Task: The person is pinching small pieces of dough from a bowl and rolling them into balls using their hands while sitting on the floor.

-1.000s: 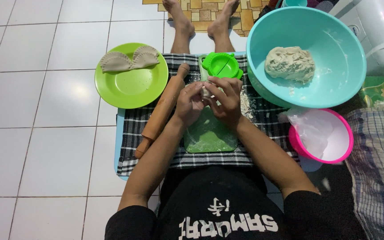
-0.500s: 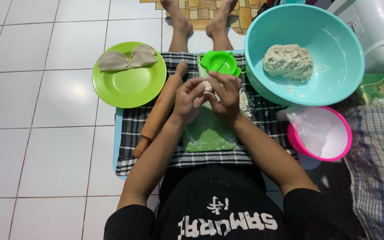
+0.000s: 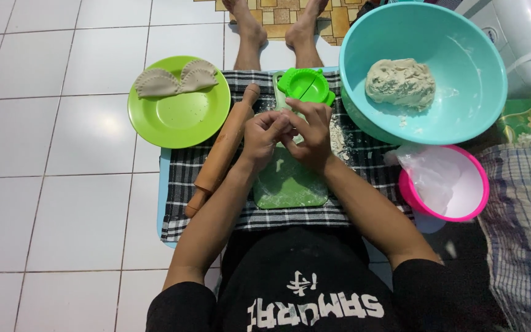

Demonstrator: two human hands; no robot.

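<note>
The left hand (image 3: 264,136) and the right hand (image 3: 312,136) are pressed together over the far end of a green cutting board (image 3: 290,184). Their fingertips pinch one small pale bit of dough (image 3: 294,131) between them. It is mostly hidden, so which way it points cannot be told.

Just past the hands sits one bright green round dumpling press (image 3: 305,86). To the left lies one wooden rolling pin (image 3: 222,150). Its long way runs from near-left to far-right. All of this rests on one black-and-white checked cloth (image 3: 182,184).

Farther left is one green plate (image 3: 176,120) with two folded dumplings (image 3: 176,79) side by side at its far edge. To the right is one big blue bowl (image 3: 462,49) with one lump of dough (image 3: 401,83). Nearer is one pink bowl (image 3: 471,190) holding one crumpled clear plastic bag (image 3: 428,175).
</note>
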